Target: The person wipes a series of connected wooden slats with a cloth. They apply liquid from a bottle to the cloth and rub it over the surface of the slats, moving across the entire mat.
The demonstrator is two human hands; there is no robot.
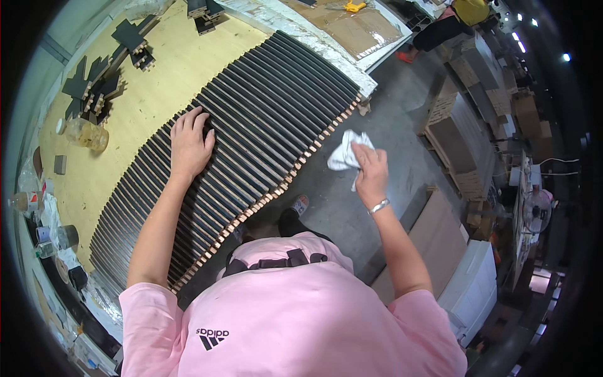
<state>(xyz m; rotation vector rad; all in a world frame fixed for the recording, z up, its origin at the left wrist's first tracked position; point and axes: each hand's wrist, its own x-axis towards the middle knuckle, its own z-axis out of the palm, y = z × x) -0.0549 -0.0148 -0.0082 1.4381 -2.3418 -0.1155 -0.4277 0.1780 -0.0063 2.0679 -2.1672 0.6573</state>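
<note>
A long row of dark slats [264,119] with pale wooden ends lies side by side on a yellow wooden bench [169,69]. My left hand [190,144] rests flat on top of the slats, fingers spread, near the middle of the row. My right hand [370,168] is off the bench edge, above the grey floor, holding a crumpled white cloth [347,152]. A metal band sits on that wrist.
Small dark offcuts [94,85] and a clear plastic jar [86,134] lie on the bench's far left. Tape rolls and cups [47,235] crowd the left edge. Stacked boards on pallets [461,141] stand to the right; another person [455,19] works at the far end.
</note>
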